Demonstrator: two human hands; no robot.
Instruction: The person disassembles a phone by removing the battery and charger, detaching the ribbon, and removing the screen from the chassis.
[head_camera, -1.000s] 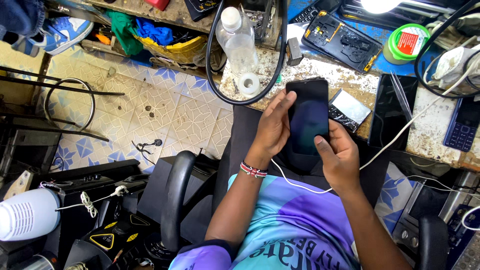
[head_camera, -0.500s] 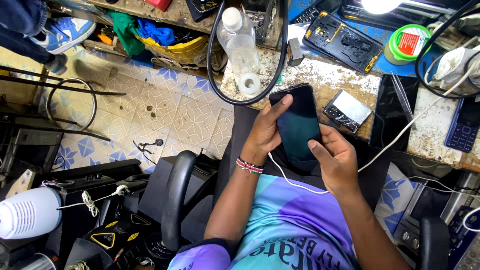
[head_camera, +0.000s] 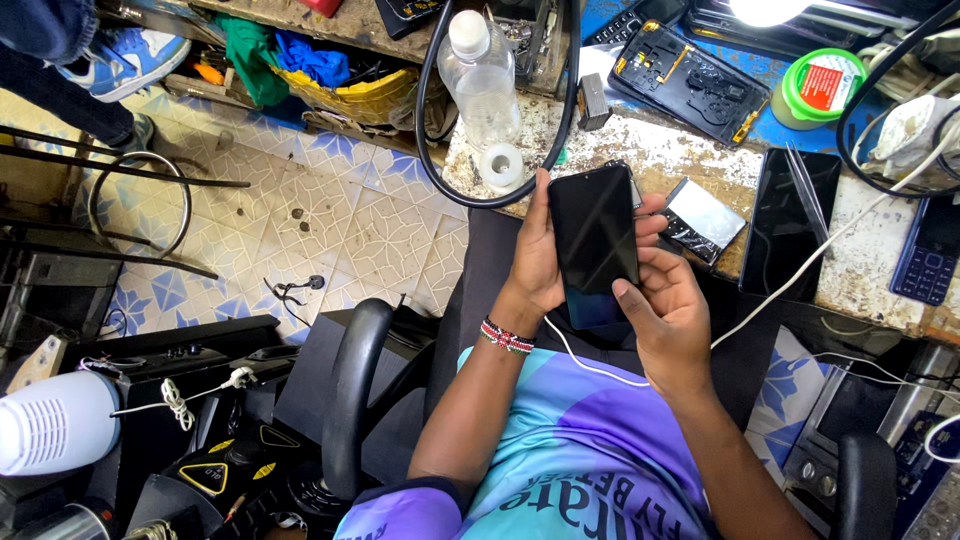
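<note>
Your left hand and right hand grasp a black smartphone, its screen dark and glossy, above the desk edge. On the desk, a clear plastic bottle looks nearly empty.

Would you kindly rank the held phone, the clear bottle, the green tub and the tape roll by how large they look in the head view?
1. Phone, though it is nearest the camera
2. Bottle
3. Green tub
4. Tape roll

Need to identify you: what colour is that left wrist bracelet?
Red, white, green and black beaded bracelet, seen in the head view.
</note>
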